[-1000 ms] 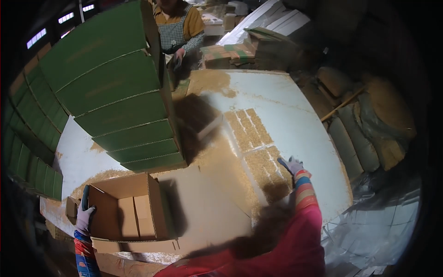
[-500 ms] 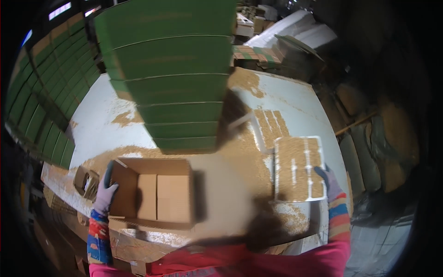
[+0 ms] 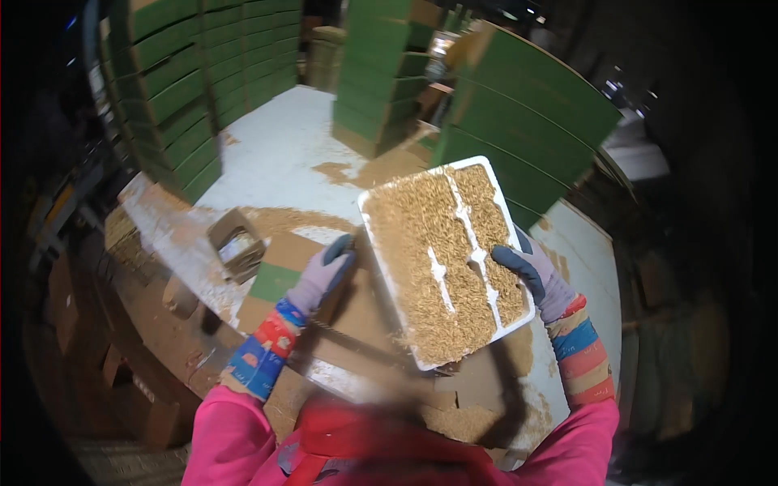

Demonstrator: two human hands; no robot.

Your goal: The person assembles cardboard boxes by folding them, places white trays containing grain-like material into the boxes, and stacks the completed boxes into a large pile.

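I hold a white rectangular tray (image 3: 444,259) in the air in front of me, tilted, its far end higher and its long side running away from me. It is covered almost all over with tan, husk-like grain, with thin white strips of bare tray showing down the middle. My right hand (image 3: 535,279) grips its right edge, thumb lying on the grain. Below it sits an open brown cardboard box (image 3: 356,324), which my left hand (image 3: 324,275) touches.
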